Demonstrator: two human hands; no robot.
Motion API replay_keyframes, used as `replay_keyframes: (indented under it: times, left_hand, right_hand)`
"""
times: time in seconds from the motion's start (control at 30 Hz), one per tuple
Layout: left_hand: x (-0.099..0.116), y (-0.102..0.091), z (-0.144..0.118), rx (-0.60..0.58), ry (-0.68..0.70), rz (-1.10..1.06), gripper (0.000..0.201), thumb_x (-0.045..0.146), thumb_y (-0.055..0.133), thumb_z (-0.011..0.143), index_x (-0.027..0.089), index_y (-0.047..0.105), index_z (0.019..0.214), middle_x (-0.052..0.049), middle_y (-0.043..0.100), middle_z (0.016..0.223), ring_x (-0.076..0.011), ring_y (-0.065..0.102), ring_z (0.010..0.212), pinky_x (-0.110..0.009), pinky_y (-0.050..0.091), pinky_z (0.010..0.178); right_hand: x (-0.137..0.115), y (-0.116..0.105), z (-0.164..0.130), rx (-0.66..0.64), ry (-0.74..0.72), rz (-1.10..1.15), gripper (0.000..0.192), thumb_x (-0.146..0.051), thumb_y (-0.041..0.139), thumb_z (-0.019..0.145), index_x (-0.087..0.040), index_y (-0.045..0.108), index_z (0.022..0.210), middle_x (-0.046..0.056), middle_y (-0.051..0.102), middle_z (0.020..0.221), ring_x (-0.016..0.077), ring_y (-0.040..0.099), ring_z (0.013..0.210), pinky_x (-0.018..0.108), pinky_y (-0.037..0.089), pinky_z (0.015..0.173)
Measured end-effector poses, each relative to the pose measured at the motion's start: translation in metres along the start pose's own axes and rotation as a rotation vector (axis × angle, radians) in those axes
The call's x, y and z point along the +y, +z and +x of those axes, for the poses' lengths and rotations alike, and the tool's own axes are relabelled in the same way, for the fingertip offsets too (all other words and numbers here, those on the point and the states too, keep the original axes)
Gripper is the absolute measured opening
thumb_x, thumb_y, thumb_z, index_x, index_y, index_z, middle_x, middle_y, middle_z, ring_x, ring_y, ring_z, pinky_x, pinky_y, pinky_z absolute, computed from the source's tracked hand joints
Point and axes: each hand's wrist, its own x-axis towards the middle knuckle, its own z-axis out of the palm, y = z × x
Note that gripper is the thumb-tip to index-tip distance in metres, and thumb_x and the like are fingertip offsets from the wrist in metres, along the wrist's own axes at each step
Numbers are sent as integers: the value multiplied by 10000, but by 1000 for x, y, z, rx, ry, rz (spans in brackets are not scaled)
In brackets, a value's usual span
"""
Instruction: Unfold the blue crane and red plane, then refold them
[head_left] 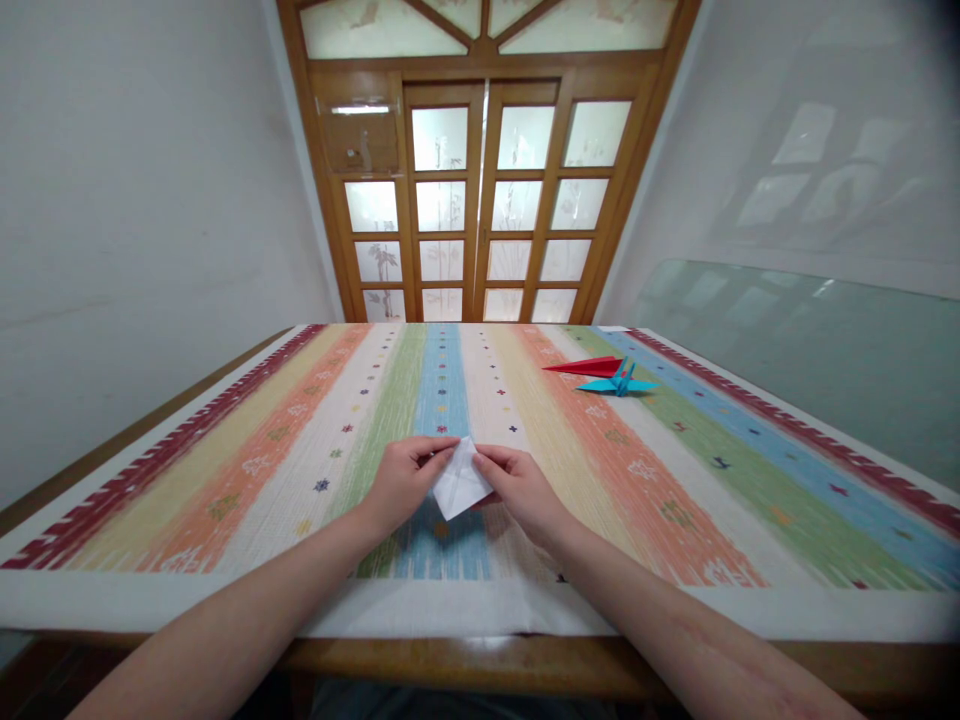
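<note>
Two bare forearms come in from the bottom edge of the view, crossing the wooden table edge (480, 662) and meeting over the near middle of the striped cloth (675, 470). Between them sits a small folded piece of white paper (459, 482), held just above or on the cloth; which of the two cannot be told from here. The left hand (405, 480) closes on the paper's left side, its fingertips pinched along the upper left edge near the top point. The right hand (521, 487) closes on the right side, thumb and fingers nipping the upper right edge, so the paper's top corner lies between the two sets of fingertips and its lower pointed corner hangs free below them, toward the camera. Both hands are curled shut on the sheet, not spread flat. Well apart, on the far right part of the cloth, lie two finished paper folds: a red one (583, 367) with a long point to the left, and a blue paper crane (618, 381) touching or just beside it on the near side. Beyond the table stands a wooden door with frosted glass panes (480, 200), with pale walls on either side.
</note>
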Motion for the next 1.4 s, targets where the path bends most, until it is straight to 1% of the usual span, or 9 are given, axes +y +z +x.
replay_keyframes:
  times: [0.3,0.43,0.63,0.7,0.8,0.97,1.1,1.27,1.4]
  left_hand:
    - [7,2,-2,-20,159,166,213,267,608,947,209,778,1063,-53,740,873,-171,657,799,-301,498,765]
    - [10,5,-5,-55,183,170,213,257,601,958,231,775,1080,-38,703,827,-152,622,758,-274,464,712]
    - [12,8,-6,-69,194,163,218,266,588,963,224,772,1071,-41,693,824,-154,615,778,-289,467,761]
    - [9,9,-6,-57,140,120,261,310,582,963,208,736,1148,-49,699,864,-156,622,783,-289,478,748]
    - [1,10,-4,-90,-49,-59,395,422,549,965,177,634,1262,-25,663,801,-127,592,618,-251,463,583]
    - [-10,13,-2,-397,-369,-267,448,588,602,871,141,629,875,-5,598,600,-129,590,489,-223,440,465]
    - [-9,16,-6,-530,-476,-289,512,651,624,820,139,625,805,-33,626,569,-126,570,440,-218,427,429]
    - [-7,15,-6,-525,-491,-311,512,645,655,796,134,638,783,-31,622,560,-116,550,428,-223,426,432]
    - [-7,15,-3,-412,-466,-324,523,674,625,802,154,594,750,-23,618,591,-124,578,473,-222,433,445]
  right_hand:
    - [2,9,-2,-30,22,15,329,-518,643,864,-216,637,995,9,642,760,189,636,636,319,558,489]
    - [3,10,-2,-4,-46,-49,331,-548,597,890,-219,582,913,-24,580,658,157,568,523,273,478,440]
    - [4,9,-1,37,-146,-157,303,-513,587,900,-215,581,847,-19,561,664,140,523,553,249,411,487]
    - [3,7,0,47,-154,-174,295,-504,584,900,-217,570,831,-19,559,664,145,526,562,254,408,497]
    - [0,2,1,112,-183,-183,298,-502,575,906,-219,553,815,-24,544,657,147,515,558,256,395,500]
    - [-4,-10,3,224,-264,-250,320,-516,570,917,-215,549,808,-27,516,673,142,472,569,254,360,501]
    - [-4,-11,2,243,-309,-322,323,-504,536,952,-217,546,803,-26,504,669,146,461,581,259,354,510]
    - [-4,-9,-1,263,-311,-336,308,-493,527,963,-225,547,813,-11,533,708,166,494,630,275,384,554]
    - [-5,-10,0,274,-319,-326,312,-498,543,951,-225,545,801,-6,539,722,170,500,654,277,402,574]
